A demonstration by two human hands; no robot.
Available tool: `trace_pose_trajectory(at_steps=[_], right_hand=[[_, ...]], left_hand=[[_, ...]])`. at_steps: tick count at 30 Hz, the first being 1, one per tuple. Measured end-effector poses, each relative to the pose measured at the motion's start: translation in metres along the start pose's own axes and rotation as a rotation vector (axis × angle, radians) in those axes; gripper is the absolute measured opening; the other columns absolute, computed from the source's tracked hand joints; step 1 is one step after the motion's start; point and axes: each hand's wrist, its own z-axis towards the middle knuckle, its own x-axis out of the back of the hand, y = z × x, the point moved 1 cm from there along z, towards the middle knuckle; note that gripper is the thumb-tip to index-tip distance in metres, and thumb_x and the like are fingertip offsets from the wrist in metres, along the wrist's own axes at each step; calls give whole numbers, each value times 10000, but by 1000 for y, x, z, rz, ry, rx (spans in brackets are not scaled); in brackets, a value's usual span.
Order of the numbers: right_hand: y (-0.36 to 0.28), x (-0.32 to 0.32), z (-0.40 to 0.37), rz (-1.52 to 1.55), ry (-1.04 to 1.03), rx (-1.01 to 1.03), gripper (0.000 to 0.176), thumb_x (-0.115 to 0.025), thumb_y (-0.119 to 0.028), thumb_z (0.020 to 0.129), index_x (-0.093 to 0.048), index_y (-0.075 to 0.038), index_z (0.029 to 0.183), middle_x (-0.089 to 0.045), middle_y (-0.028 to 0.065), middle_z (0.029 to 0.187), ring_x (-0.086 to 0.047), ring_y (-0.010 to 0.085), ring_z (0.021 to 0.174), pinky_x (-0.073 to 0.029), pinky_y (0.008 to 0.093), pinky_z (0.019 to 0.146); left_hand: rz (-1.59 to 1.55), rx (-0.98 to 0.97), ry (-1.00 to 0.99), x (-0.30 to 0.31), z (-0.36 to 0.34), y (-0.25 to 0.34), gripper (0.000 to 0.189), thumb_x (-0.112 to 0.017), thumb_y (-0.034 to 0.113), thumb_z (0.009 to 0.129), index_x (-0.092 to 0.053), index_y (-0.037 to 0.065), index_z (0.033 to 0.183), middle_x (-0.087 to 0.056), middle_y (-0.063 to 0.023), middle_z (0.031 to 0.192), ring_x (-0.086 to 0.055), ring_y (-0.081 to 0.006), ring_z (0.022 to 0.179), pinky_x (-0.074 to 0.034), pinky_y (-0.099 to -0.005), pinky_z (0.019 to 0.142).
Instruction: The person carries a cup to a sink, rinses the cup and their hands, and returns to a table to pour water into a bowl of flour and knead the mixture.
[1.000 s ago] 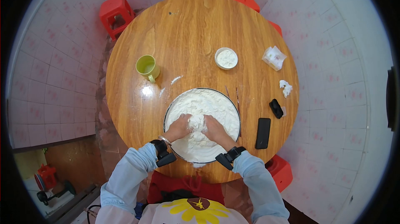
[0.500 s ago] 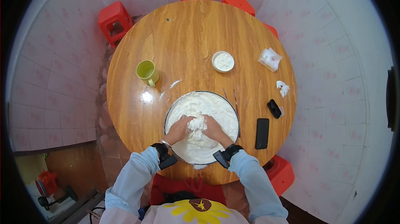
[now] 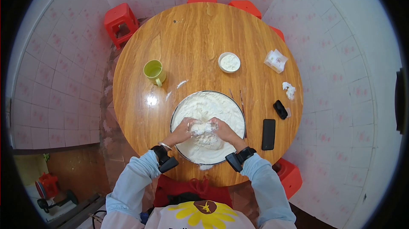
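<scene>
A wide round basin [image 3: 244,118] with a dark rim holds a thick layer of white flour [image 3: 213,103]. Over its middle, my left hand [image 3: 183,129] and my right hand [image 3: 220,129] face each other with curled, flour-dusted fingers. Between them they grip a pale clump of flour [image 3: 201,127], one hand at each end. Looser, crumbly flour lies beneath the hands. Part of the fingers is hidden by the clump and the backs of the hands.
On the round wooden table [image 3: 191,37] stand a green mug [image 3: 154,72] and a small bowl of flour [image 3: 229,62]. To the right lie a phone [image 3: 268,134], a black case [image 3: 280,109], crumpled tissue [image 3: 289,90] and a plastic packet [image 3: 276,61]. Thin sticks [image 3: 243,101] lie beside the basin. Red stools [image 3: 120,24] surround the table.
My hands have risen slightly and turned inward, closing around the flour clump, which looks more compact between them. The view has shifted a little.
</scene>
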Motion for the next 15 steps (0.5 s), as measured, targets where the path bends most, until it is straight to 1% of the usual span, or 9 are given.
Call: trace_pose_trajectory(at_steps=[1, 4, 5, 7, 9, 10, 12, 13, 15], right_hand=[[3, -2, -1, 1, 0, -1, 368, -678, -56, 745, -541, -25, 1085, -580, 108, 1092, -544, 203, 1008, -430, 301, 866], [4, -9, -9, -193, 81, 136, 401, -691, -34, 702, -521, -17, 1066, -552, 153, 1107, -547, 269, 1020, -431, 320, 870], [0, -11, -14, -275, 92, 190, 464, -700, -35, 691, -502, -11, 1110, -534, 170, 1131, -532, 302, 1041, -429, 329, 883], [-8, -17, -21, -355, 100, 241, 526, -708, -36, 680, -483, -6, 1154, -517, 186, 1154, -517, 336, 1062, -428, 339, 897], [-17, -21, -27, -398, 203, 349, 610, -711, -51, 691, -442, 1, 1236, -505, 193, 1190, -496, 344, 1086, -407, 349, 936], [-18, -22, -28, -396, 201, 345, 610, -711, -51, 691, -442, 1, 1236, -505, 193, 1190, -496, 344, 1086, -407, 349, 936], [-17, -25, -31, -677, 124, 322, 686, -678, -4, 663, -407, 10, 1293, -495, 205, 1218, -476, 350, 1122, -387, 368, 968], [-15, -28, -30, -674, 123, 315, 686, -678, -4, 663, -407, 10, 1293, -495, 205, 1218, -476, 350, 1122, -387, 368, 968], [-13, -36, -26, -757, 181, 300, 608, -596, 28, 684, -428, 15, 1268, -512, 199, 1188, -494, 351, 1070, -394, 384, 950]], left_hand=[[89, -102, 46, -2, 0, 0, 682, -713, 181, 722, -422, 42, 1323, -458, -202, 1259, -439, -330, 1178, -325, -366, 1028], [58, -96, -4, -7, 0, -7, 649, -702, 164, 720, -431, 8, 1289, -462, -202, 1248, -430, -344, 1186, -328, -373, 1025], [57, -94, -4, -6, 0, -6, 649, -702, 164, 720, -431, 8, 1289, -462, -202, 1248, -430, -344, 1186, -328, -373, 1025], [193, -146, -149, -4, -1, -1, 664, -706, 139, 707, -415, 10, 1289, -466, -216, 1211, -428, -364, 1171, -339, -399, 1004], [285, -217, -118, -9, -6, 2, 674, -705, 118, 698, -400, 15, 1290, -467, -224, 1189, -436, -378, 1138, -352, -415, 979], [377, -288, -87, -12, -10, 6, 685, -704, 98, 689, -385, 20, 1291, -469, -231, 1166, -445, -391, 1104, -365, -430, 954], [413, -270, -56, -16, -14, 13, 674, -700, 79, 680, -387, 26, 1274, -473, -228, 1129, -452, -399, 1065, -376, -443, 921], [450, -253, -20, -18, -15, 16, 663, -696, 61, 670, -388, 31, 1256, -478, -225, 1091, -459, -407, 1025, -387, -456, 889], [469, -246, 17, -22, -13, 15, 634, -689, 52, 668, -396, 34, 1230, -479, -218, 1059, -463, -407, 1001, -394, -456, 867]])
